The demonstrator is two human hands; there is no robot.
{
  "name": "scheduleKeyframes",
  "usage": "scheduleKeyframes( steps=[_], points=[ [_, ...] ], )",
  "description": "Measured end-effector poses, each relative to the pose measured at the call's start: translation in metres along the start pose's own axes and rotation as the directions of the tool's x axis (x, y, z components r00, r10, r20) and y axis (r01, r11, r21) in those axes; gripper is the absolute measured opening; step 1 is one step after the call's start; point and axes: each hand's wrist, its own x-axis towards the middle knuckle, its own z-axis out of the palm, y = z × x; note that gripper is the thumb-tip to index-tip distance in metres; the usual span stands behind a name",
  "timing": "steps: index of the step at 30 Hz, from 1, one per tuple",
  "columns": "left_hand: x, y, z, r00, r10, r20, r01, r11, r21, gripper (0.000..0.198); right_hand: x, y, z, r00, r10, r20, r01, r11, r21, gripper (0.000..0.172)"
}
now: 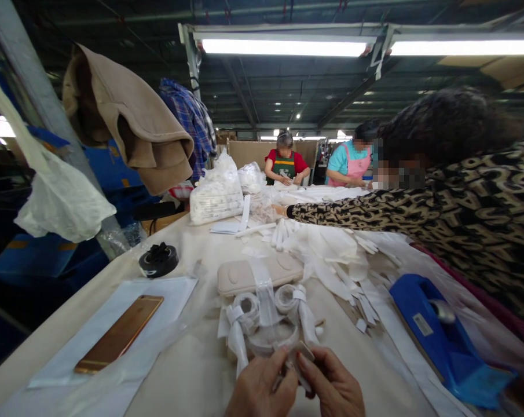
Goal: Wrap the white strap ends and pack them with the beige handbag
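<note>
At the bottom middle my left hand (264,385) and my right hand (331,382) nearly meet, fingers pinched. Between their fingertips is a small pale, flat piece (305,352) that I cannot identify; my fingers cover much of it. Just beyond lies a beige bag (233,278), with a translucent white wrap (264,289) across its middle. Two rolled, white-wrapped straps (245,304) sit on its near side. A pale curved band (274,341) lies directly ahead of my fingers.
A blue tape dispenser (435,333) stands right; a phone (120,333) lies on white paper at left, near black tape (158,260). White strips (283,231) and a plastic bag (216,197) are farther back. A co-worker's patterned sleeve (366,211) reaches across from the right.
</note>
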Motion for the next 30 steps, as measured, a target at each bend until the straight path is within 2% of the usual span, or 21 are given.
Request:
scheduleKeyframes(
  steps=[5, 11, 15, 18, 21, 23, 26, 30],
  points=[
    [-0.014, 0.004, 0.007, 0.990, -0.110, 0.090, 0.116, 0.991, -0.064, 0.026, -0.006, -0.003, 0.002, 0.998, -0.069, 0.013, 0.070, 0.989, -0.128, 0.036],
    [-0.005, 0.003, 0.007, 0.996, -0.086, -0.010, 0.085, 0.995, -0.059, 0.028, -0.008, -0.007, 0.002, 0.995, -0.100, 0.030, 0.104, 0.972, -0.210, 0.036],
    [0.001, 0.002, 0.003, 0.999, -0.047, -0.018, 0.047, 0.999, -0.023, 0.027, -0.007, -0.010, 0.003, 0.990, -0.124, 0.059, 0.134, 0.972, -0.196, 0.032],
    [0.002, 0.003, 0.001, 0.999, -0.034, -0.036, 0.036, 0.998, 0.054, 0.028, -0.008, -0.011, 0.005, 0.978, -0.199, 0.062, 0.208, 0.948, -0.240, 0.028],
    [0.003, 0.006, 0.001, 0.998, -0.027, -0.063, 0.034, 0.994, 0.105, 0.026, -0.008, -0.010, 0.006, 0.954, -0.299, 0.015, 0.286, 0.892, -0.351, 0.025],
    [0.003, 0.007, 0.001, 0.998, -0.031, -0.063, 0.038, 0.992, 0.118, 0.025, -0.008, -0.010, 0.006, 0.958, -0.286, 0.000, 0.265, 0.890, -0.371, 0.026],
    [0.003, 0.009, 0.004, 0.998, -0.029, -0.063, 0.036, 0.992, 0.124, 0.020, -0.008, -0.010, 0.006, 0.981, -0.195, -0.001, 0.184, 0.927, -0.326, 0.028],
    [0.000, 0.007, 0.007, 0.997, -0.010, -0.073, 0.015, 0.997, 0.079, 0.016, -0.004, -0.013, 0.005, 0.988, -0.151, 0.032, 0.154, 0.949, -0.274, 0.026]
  ],
)
